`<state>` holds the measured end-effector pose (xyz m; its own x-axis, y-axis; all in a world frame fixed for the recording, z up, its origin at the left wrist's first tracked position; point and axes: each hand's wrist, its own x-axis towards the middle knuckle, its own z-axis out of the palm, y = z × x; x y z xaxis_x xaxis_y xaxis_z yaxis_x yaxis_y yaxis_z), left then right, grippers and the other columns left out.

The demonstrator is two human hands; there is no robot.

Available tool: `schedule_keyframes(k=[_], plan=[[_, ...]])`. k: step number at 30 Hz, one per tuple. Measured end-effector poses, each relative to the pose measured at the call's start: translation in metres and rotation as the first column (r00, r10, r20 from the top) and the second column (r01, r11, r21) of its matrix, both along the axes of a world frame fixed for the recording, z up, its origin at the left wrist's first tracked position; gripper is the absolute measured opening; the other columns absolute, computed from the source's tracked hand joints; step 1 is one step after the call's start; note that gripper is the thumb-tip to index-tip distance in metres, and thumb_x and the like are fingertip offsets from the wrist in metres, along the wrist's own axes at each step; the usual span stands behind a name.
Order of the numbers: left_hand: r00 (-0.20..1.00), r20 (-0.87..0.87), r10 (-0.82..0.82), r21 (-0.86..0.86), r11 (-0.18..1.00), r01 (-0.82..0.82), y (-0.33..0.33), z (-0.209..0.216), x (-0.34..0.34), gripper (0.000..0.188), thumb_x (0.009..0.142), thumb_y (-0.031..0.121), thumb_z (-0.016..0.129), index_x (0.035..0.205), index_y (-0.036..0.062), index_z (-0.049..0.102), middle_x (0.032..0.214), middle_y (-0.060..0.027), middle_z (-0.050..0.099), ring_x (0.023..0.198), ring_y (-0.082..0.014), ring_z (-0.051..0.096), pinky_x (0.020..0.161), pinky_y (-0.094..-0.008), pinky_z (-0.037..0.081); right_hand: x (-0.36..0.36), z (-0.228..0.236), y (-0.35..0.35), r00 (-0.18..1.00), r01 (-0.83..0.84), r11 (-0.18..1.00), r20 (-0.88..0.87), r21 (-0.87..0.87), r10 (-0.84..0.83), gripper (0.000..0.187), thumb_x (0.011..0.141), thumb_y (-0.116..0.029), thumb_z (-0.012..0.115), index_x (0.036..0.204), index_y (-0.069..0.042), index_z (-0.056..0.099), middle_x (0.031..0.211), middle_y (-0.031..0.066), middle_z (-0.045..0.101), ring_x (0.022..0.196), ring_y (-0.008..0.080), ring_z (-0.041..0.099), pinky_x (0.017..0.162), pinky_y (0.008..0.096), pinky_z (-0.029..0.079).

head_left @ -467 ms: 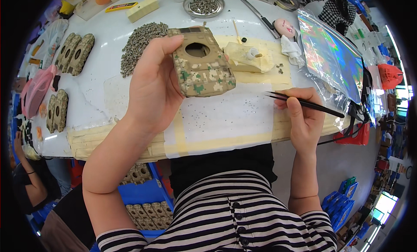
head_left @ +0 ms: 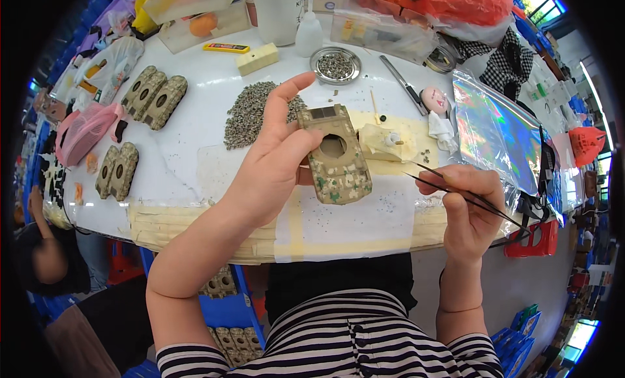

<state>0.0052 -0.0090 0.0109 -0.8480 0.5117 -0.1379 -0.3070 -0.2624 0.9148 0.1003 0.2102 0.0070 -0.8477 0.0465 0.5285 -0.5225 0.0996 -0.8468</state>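
My left hand [head_left: 267, 173] grips a camouflage-painted toy tank hull [head_left: 342, 177] by its left side, thumb near the round hole in its top and index finger raised. The hull is held above a white sheet [head_left: 348, 231] sprinkled with tiny specks. Between the thumb and fingers of my right hand [head_left: 474, 212] is a pair of black tweezers [head_left: 515, 222]. Its tips are spread apart with nothing visible between them, to the right of the hull. Behind the hull sits a cream, tape-covered block [head_left: 381, 151] with a small white cup-like piece on top.
A heap of small metallic parts [head_left: 250, 121] lies beyond my left hand, and a round metal dish [head_left: 336, 64] holds more. Several camouflage hulls [head_left: 166, 103] stand at the left. A utility knife [head_left: 400, 82] and shiny holographic film [head_left: 498, 124] lie at the right.
The view has tilted up, showing more of the table's far side. My left index finger has lifted and the hull is turned more upright. The tweezers' tips have spread wider.
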Motion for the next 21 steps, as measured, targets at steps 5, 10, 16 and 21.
schedule_keyframes(k=[5, 10, 16, 21], plan=[[0.986, -0.068, -0.152, -0.085, 0.986, 0.146, -0.006, -0.001, -0.005, 0.028, 0.092, 0.007, 0.035, 0.116, 0.0019, 0.049, 0.105, -0.0112, 0.059, 0.102, -0.0195, 0.061, 0.081, -0.032, 0.053, 0.002, -0.004, 0.014, 0.994, 0.085, 0.992, 0.058, 0.096, -0.091, 0.016, 0.086, -0.004, 0.063, 0.097, 0.005, 0.056, 0.094, 0.0147, 0.062, 0.086, 0.0216, 0.064, 0.078, 0.0302, 0.053], [0.989, 0.02, -0.144, -0.043, 0.989, 0.145, -0.004, -0.008, -0.003, 0.021, 0.091, 0.008, 0.036, 0.102, 0.0009, 0.052, 0.097, -0.012, 0.061, 0.089, -0.0241, 0.066, 0.078, -0.0339, 0.055, 0.009, -0.023, 0.025, 0.911, 0.137, 0.99, 0.392, 0.012, -0.131, 0.011, 0.09, -0.007, 0.06, 0.094, 0.004, 0.058, 0.087, 0.0101, 0.063, 0.082, 0.0153, 0.063, 0.076, 0.0263, 0.05], [0.982, 0.051, -0.181, -0.056, 0.981, 0.183, 0.001, -0.013, -0.002, 0.02, 0.09, 0.007, 0.036, 0.099, 0.0012, 0.052, 0.095, -0.0105, 0.06, 0.088, -0.0244, 0.066, 0.077, -0.0336, 0.056, 0.007, -0.034, 0.041, 0.862, 0.049, 0.997, 0.502, 0.058, -0.072, 0.01, 0.092, -0.006, 0.056, 0.093, 0.004, 0.054, 0.087, 0.0104, 0.063, 0.081, 0.0148, 0.064, 0.074, 0.0265, 0.053], [0.978, 0.066, -0.196, -0.112, 0.973, 0.203, 0.003, -0.015, -0.002, 0.019, 0.09, 0.008, 0.037, 0.098, 0.0016, 0.052, 0.094, -0.0101, 0.06, 0.087, -0.0243, 0.067, 0.076, -0.0332, 0.056, -0.004, -0.034, 0.047, 0.834, -0.008, 1.0, 0.551, 0.019, -0.004, 0.009, 0.092, -0.005, 0.055, 0.093, 0.003, 0.052, 0.086, 0.0108, 0.062, 0.078, 0.0149, 0.065, 0.069, 0.0251, 0.055]])
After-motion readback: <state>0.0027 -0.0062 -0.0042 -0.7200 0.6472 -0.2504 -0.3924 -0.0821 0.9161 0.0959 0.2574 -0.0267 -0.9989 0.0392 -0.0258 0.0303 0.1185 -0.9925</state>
